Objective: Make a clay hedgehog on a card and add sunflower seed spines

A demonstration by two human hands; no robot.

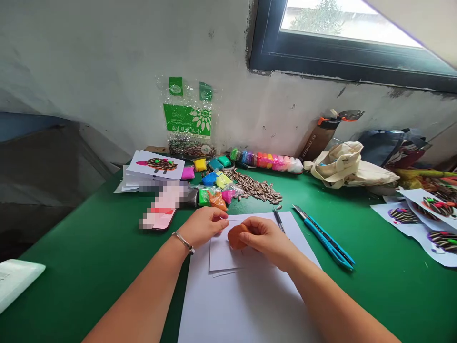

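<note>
Green tabletop (392,295): soft orange clay lump (233,238) is pressed under curled right hand (266,240) fingers; left hand (202,226) fingers are held together just beside. Excess pressure could misshape the clay.

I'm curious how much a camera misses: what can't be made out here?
Head view only:
Orange clay lump: partly hidden by the right hand.
Left hand: curled fingers hide whether it holds anything.
Phone: blurred out by pixelation.
Picture sheets: cut off by the right edge.
White object: cut off by the left edge, so unclear.
</note>
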